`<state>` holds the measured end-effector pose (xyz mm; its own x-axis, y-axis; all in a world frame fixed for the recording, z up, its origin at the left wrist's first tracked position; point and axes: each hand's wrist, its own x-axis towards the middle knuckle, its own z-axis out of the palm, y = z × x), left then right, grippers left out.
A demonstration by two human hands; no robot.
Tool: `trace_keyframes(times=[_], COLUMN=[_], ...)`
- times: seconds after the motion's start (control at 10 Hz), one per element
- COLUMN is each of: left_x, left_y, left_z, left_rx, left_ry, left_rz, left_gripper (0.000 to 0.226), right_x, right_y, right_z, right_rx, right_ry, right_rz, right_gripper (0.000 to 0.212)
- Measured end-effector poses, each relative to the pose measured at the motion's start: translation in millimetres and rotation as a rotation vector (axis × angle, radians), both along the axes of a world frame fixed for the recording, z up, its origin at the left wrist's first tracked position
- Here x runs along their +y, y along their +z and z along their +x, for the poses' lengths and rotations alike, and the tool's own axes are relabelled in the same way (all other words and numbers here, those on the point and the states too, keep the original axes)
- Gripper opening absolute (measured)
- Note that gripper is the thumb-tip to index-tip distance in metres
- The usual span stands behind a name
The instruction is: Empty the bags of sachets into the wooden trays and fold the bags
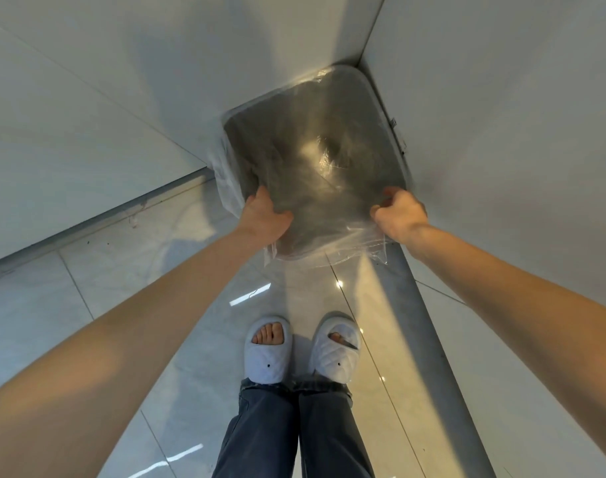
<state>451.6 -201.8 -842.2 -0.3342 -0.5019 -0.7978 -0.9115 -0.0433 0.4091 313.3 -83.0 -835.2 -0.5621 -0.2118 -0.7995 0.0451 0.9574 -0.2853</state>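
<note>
A clear plastic bag (332, 232) is stretched flat between my two hands, over the open top of a bin (396, 132) that stands in the corner. My left hand (265, 215) grips the bag's left edge. My right hand (399, 210) pinches its right edge with closed fingers. The bag looks empty. Its lower end hangs past the bin's near rim. The bin is lined with a thin clear liner (225, 181), and its dark inside shows through the bag. No sachets or wooden trays are in view.
White walls (87, 98) meet in the corner behind the bin. A grey skirting strip (432, 322) runs along the right wall. Glossy grey floor tiles (156, 270) lie below. My feet in white slippers (268, 353) stand just behind the bin.
</note>
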Motion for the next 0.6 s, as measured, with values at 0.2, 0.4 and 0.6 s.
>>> trace_keyframes(times=[0.2, 0.4, 0.6], left_x=[1, -1, 7], left_y=[2, 29, 72], left_z=[-6, -3, 7], left_rx=[-0.005, 0.007, 0.029], left_ry=[-0.125, -0.265, -0.446], left_rz=[-0.037, -0.078, -0.138], left_gripper=[0.063, 0.056, 0.057], right_x=[-2, 4, 12], right_y=[4, 23, 64], right_z=[-1, 1, 18], right_rx=[0.026, 0.010, 0.106], right_ry=[0.118, 0.225, 0.428], right_rz=[0.015, 0.026, 0.066], right_gripper=[0.048, 0.044, 0.045])
